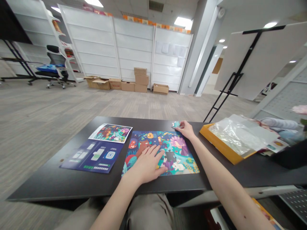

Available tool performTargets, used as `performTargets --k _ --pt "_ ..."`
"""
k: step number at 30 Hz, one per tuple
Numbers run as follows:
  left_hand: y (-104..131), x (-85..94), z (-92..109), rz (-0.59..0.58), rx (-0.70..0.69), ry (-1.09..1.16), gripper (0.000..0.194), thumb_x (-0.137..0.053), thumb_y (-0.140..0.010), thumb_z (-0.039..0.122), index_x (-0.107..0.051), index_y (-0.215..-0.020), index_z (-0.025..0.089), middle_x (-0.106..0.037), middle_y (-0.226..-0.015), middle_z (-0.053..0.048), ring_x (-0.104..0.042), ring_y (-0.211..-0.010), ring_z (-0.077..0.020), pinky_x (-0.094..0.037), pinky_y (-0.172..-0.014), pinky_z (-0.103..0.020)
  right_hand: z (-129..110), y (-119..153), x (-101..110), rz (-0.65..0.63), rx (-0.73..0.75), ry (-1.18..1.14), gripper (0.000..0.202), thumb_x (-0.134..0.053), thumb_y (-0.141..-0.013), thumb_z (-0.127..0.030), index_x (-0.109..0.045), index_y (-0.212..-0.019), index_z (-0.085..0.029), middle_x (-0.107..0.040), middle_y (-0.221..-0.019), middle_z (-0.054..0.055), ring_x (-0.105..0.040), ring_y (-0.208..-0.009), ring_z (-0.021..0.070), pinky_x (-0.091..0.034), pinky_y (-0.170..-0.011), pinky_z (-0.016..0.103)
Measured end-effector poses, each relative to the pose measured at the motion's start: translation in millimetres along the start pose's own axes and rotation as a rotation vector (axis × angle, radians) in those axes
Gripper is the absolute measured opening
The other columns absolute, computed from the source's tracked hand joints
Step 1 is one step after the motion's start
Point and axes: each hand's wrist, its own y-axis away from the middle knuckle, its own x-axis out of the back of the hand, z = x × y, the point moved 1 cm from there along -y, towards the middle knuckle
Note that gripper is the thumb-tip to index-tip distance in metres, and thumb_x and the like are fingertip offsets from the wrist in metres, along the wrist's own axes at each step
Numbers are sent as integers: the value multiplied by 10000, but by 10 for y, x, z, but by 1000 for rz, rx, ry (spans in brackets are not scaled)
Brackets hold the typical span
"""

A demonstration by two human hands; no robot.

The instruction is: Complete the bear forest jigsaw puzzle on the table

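Note:
A colourful jigsaw puzzle (178,145) lies flat on the black table (79,188), with one dark gap right of its centre. My left hand (148,164) rests on the puzzle, palm down and fingers spread, just left of the gap. Past the puzzle's far right edge, my right hand (185,129) pinches a light blue puzzle piece (176,124) at the table's far side. Left of the puzzle are a printed picture sheet (112,133) of the same scene and a dark blue leaflet (93,156).
On the right of the table, a yellow box (223,143) holds clear plastic wrapping (236,131). A black container (291,155) stands beyond it. Cardboard boxes (128,86), white shelving (134,48) and an office chair (56,64) are across the room.

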Motion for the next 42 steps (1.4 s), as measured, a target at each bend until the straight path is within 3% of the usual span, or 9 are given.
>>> performTargets --k 3,6,11,15,19,26,31,42 --pt "-16 34 -9 2 -5 14 666 -549 -930 568 -482 -1470 185 -384 -1601 -167 -330 -1491 -341 -266 -1211 -531 -125 43 102 -32 -4 -128 319 -712 -711 -449 -572 -850 -200 -705 -744 27 -666 -664 175 -516 -680 303" --pt "-31 64 -15 10 -1 32 644 -562 -923 569 -508 -1448 201 -425 -1578 -158 -375 -1465 -350 -308 -1187 -527 -334 160 280 -155 12 -249 372 -728 -720 -506 -559 -839 -197 -723 -748 39 -643 -609 151 -475 -591 264" --pt "-81 101 -43 47 -16 34 591 -608 -906 543 -575 -1368 176 -547 -1475 -157 -499 -1366 -326 -380 -1136 -489 -754 581 483 -789 50 -396 451 -804 -711 -532 -587 -874 -172 -729 -739 34 -595 -553 108 -404 -513 217" --pt "-116 117 -65 50 -38 17 532 -616 -910 514 -605 -1316 170 -591 -1425 -143 -537 -1317 -309 -404 -1109 -470 -869 826 482 -1051 9 -362 447 -818 -702 -535 -602 -846 -170 -712 -695 8 -592 -538 108 -462 -541 234" --pt "-125 145 -33 28 -27 1 514 -630 -915 477 -597 -1322 165 -581 -1432 -148 -541 -1306 -316 -425 -1088 -466 -820 860 458 -1091 -21 -298 426 -830 -695 -508 -621 -831 -164 -700 -662 -1 -616 -554 118 -481 -547 231" --pt "-120 148 47 74 -44 -24 343 -609 -943 367 -625 -1237 190 -657 -1304 -114 -575 -1247 -301 -447 -1054 -455 -776 884 384 -1121 -67 -205 431 -804 -709 -521 -590 -870 -183 -707 -629 -11 -575 -476 101 -365 -416 183" --pt "-113 120 71 88 -118 -9 273 -585 -964 326 -643 -1209 222 -678 -1241 -91 -603 -1190 -271 -466 -1034 -439 -771 905 338 -1082 -36 -169 409 -806 -697 -506 -599 -847 -187 -675 -617 -23 -566 -490 106 -384 -423 193" --pt "-151 90 140 84 -108 -35 206 -565 -972 320 -687 -1092 205 -690 -1203 -90 -609 -1154 -266 -477 -1003 -421 -729 896 333 -1025 61 -137 345 -810 -694 -463 -649 -802 -178 -599 -632 -33 -533 -571 108 -416 -513 215"
